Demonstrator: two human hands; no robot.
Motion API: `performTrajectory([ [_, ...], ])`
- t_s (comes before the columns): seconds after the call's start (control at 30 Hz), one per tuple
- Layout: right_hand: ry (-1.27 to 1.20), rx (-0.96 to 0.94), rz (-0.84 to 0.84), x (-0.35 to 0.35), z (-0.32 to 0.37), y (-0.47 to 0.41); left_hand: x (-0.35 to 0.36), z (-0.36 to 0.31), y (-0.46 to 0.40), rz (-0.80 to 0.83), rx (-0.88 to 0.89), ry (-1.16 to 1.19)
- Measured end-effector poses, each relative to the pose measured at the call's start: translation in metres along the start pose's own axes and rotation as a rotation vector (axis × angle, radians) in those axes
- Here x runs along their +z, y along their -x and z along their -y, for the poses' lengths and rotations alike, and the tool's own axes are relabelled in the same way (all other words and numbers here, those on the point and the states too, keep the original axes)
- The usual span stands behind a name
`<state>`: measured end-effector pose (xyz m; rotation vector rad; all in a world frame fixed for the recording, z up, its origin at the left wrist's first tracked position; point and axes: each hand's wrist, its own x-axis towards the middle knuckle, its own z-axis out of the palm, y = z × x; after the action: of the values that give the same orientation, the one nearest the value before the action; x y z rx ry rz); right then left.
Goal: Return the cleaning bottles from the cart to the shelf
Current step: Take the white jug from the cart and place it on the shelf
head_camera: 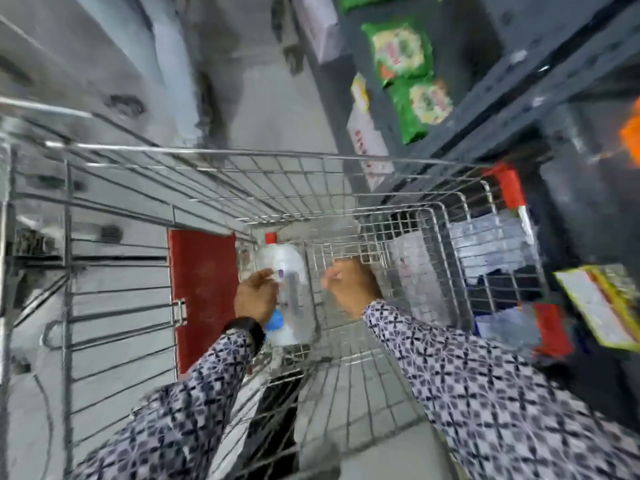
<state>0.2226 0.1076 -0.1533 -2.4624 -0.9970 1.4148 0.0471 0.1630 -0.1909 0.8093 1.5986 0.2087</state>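
- No text could be read; the frame was blurred.
- Red marks on the white box (366,140) were illegible.
- Print on the green packets (403,51) stayed unreadable.

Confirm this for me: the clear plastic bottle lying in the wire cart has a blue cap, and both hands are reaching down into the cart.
Not quite. The clear plastic bottle in the wire cart has a red cap, as the head view shows. Both the left hand and the right hand do reach down into the cart.
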Motion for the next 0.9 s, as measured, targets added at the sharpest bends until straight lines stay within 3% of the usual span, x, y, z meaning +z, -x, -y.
performTrajectory([
  [0.07,0.012,0.069,-0.011,0.009,-0.006,-0.007,0.006,0.002,0.003,0.051,-0.040,0.039],
  [0.27,0.048,0.179,0.090,0.067,-0.023,-0.043,0.019,0.011,-0.020,-0.001,-0.163,0.014],
  [0.53,0.093,0.263,-0.072,0.092,-0.015,-0.053,0.021,0.025,-0.029,0.005,-0.182,-0.033],
  [0.7,-0.012,0.347,-0.152,0.053,-0.013,-0.026,0.021,0.006,0.005,0.022,-0.145,-0.014],
  [0.8,-0.132,0.295,-0.145,0.003,-0.013,0.026,0.026,-0.021,0.057,0.245,-0.142,0.144],
  [0.9,-0.242,0.187,-0.229,-0.048,-0.015,0.098,0.025,-0.050,0.118,0.367,-0.067,0.186],
])
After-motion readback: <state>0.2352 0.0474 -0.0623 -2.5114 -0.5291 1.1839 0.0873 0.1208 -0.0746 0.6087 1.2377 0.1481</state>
